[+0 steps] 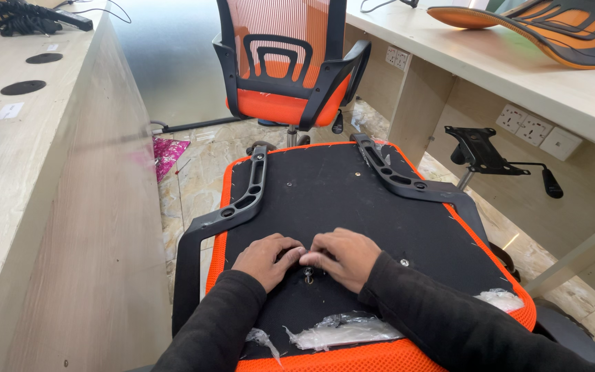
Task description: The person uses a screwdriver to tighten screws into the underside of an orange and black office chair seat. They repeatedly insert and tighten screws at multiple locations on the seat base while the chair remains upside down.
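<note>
Head view: fingertips of both hands meet at the centre of an upturned orange-edged chair seat with a black fabric underside (352,200). Left hand (268,259) lies knuckles up, fingers curled in, tips pressed vs. the right hand's. Right hand (342,256) is likewise curled, thumb and forefinger pinched close. What they pinch is hidden; can't tell if anything is gripped. Just below the fingertips a small metal screw or bolt (308,275) sticks up from the black underside, touching or nearly touching the fingers.

Both forearms are in dark long sleeves. Near the front edge of the seat, by the sleeves, lies crumpled clear plastic wrap (339,331).

Two black plastic armrest brackets are on the underside: one on the left (242,200), one on the right (408,180).

Beyond the seat stands an assembled orange mesh office chair w/ black frame (287,62). To the right, a black metal tilt mechanism with lever (483,155) stands on a post under a pale wood desk (518,65); an orange-and-black chair backrest (552,27) lies on top. Left is a pale wood counter (43,179).
</note>
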